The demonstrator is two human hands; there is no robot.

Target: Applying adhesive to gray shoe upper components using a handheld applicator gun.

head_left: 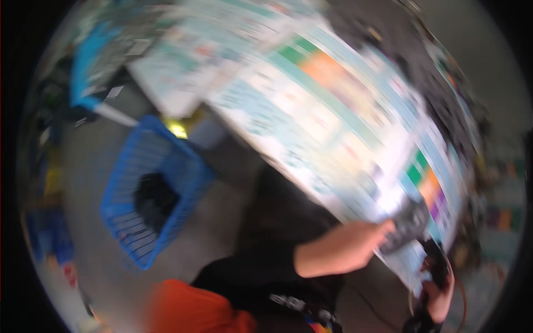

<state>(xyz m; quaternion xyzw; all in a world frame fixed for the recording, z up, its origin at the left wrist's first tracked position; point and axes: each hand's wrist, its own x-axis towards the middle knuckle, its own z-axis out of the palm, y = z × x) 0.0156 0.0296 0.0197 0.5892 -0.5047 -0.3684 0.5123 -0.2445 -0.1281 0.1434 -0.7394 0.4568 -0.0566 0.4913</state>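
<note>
The view is smeared by motion. My left hand point(355, 244) reaches over the near edge of the table, its fingers closed on the side of a dark grey moulded part point(408, 225) with rounded outlines. I cannot make out what kind of part it is. To its right, lower down, my right hand point(441, 297) curls round a black object point(436, 263), whose shape is blurred. The two held things are close together, near the table's right end. Sheets with white, teal, green and orange print cover the tabletop point(311, 119).
A blue plastic basket point(180, 213) with a dark bundle point(155, 201) in it is on the left, over the grey floor. Dark grey items point(422, 72) line the table's far side. Orange cloth point(194, 308) shows at the bottom edge. A thin cable point(372, 308) hangs below the table.
</note>
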